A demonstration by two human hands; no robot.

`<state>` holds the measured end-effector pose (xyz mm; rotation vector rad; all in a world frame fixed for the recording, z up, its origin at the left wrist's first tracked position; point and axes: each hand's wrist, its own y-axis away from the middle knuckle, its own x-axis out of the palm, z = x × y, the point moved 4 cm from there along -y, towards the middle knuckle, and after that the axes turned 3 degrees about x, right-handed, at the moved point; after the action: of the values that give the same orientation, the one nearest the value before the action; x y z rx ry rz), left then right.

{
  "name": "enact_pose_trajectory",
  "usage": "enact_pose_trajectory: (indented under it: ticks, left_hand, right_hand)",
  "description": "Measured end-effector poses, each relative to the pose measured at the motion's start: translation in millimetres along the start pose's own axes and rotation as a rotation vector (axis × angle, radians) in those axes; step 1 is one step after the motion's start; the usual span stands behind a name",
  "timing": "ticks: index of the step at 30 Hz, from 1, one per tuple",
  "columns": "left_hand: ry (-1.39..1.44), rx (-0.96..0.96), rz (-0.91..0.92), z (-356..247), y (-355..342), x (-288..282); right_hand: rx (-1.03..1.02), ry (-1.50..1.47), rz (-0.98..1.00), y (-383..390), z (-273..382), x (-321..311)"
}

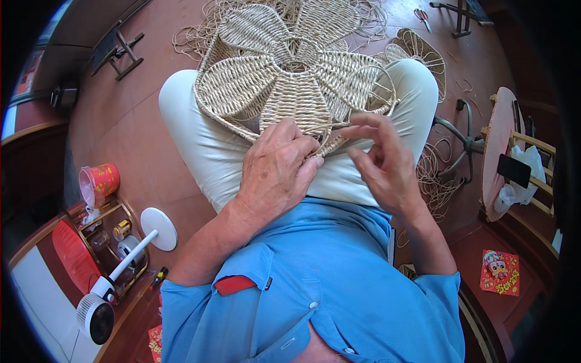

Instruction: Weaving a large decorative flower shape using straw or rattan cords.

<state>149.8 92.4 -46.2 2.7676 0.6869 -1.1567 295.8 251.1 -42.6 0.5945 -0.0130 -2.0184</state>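
Note:
A flower-shaped basket of pale twisted cord lies across my lap, its woven petals spread round a ring-shaped centre. My left hand is closed on the near edge of the basket, thumb and fingers pinched together at the rim. Just right of it, my right hand is raised with fingers bent and thumb apart from them. A thin cord runs from the rim toward its fingertips; whether they touch it is unclear. The rim under my left fingers is hidden.
Loose cord lies tangled on the floor to the right, with more beyond the basket. Another woven piece and scissors lie at far right. A round-topped stool stands right; a red bucket and white fan stand left.

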Motion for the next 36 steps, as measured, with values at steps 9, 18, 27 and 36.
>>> enact_pose_trajectory:
  ticks: [9, 18, 27, 36]
  left_hand:
    - [-0.034, -0.026, -0.018, 7, 7, 18]
    - [0.034, -0.144, 0.001, 13, 12, 27]
    - [0.03, -0.179, 0.139, 17, 4, 30]
    - [0.004, -0.112, 0.048, 16, 10, 24]
  right_hand:
    - [-0.067, 0.043, 0.032, -23, -13, 33]
    - [0.016, 0.049, 0.059, -26, -18, 44]
    - [0.12, -0.058, 0.112, -32, -18, 50]
    - [0.058, 0.111, -0.038, -25, -21, 59]
